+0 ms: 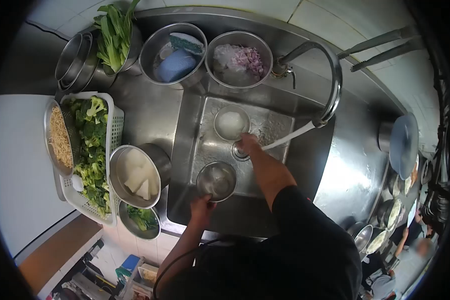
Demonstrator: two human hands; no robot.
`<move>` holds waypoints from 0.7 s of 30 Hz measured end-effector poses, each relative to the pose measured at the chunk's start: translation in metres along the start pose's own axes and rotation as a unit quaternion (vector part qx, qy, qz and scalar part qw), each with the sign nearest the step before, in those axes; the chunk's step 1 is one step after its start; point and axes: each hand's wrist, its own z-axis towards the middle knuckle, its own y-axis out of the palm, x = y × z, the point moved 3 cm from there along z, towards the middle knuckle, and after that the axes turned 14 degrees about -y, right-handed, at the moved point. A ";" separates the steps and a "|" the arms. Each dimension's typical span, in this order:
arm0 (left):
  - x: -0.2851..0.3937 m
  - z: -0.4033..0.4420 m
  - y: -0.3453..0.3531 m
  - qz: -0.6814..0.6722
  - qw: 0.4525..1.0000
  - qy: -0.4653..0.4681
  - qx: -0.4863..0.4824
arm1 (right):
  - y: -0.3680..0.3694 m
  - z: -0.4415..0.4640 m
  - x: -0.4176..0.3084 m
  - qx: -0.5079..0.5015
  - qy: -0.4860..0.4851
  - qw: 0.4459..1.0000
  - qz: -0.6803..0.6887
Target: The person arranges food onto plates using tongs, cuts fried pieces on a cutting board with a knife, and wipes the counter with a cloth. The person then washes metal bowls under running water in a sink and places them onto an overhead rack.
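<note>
My left hand [202, 207] grips the near rim of a shiny metal bowl [216, 181], held over the sink [270, 187]. My right hand [248, 143] is closed at the lower right rim of a second metal bowl [232, 123], which has something white or cloudy in it. That hand partly covers the drain [240, 151]; its fingertips are hard to make out. From the curved faucet [339, 85] a stream of water [290, 137] runs down beside my right hand.
Behind the sink stand a bowl of chopped purple-white pieces [247, 62] and a bowl with a sponge [187, 44] and blue cloth [177, 66]. On the left are a broccoli basket [116, 127], a pot of white chunks [165, 162] and leafy greens [114, 42]. Other people work far right.
</note>
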 end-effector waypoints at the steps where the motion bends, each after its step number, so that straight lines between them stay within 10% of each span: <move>1: -0.002 0.004 -0.005 0.011 0.999 -0.027 -0.017 | -0.001 0.008 0.003 0.002 0.005 1.000 0.002; 4: 0.007 -0.009 0.008 -0.027 0.999 0.034 -0.023 | -0.008 -0.003 -0.048 0.066 -0.233 0.919 -0.313; 6: 0.010 -0.003 0.008 -0.041 0.998 0.019 -0.036 | 0.004 -0.057 -0.089 -0.114 -0.582 0.527 -0.608; 9: 0.010 -0.009 0.013 -0.054 0.997 0.002 -0.050 | -0.012 -0.076 -0.079 -0.162 -0.520 0.474 -0.692; 11: 0.010 -0.015 0.018 -0.046 0.997 0.004 -0.062 | -0.032 -0.080 -0.053 -0.112 -0.471 0.551 -0.680; 13: 0.003 -0.016 0.016 -0.083 0.994 0.013 -0.071 | -0.072 -0.055 0.006 0.168 -0.259 0.915 -0.261; 19: -0.003 -0.032 0.009 -0.022 0.995 0.030 -0.093 | -0.104 -0.139 0.014 0.243 -0.149 0.952 0.111; 21: 0.000 -0.039 0.008 -0.008 0.994 0.030 -0.102 | -0.099 -0.149 0.003 0.106 -0.184 0.974 0.074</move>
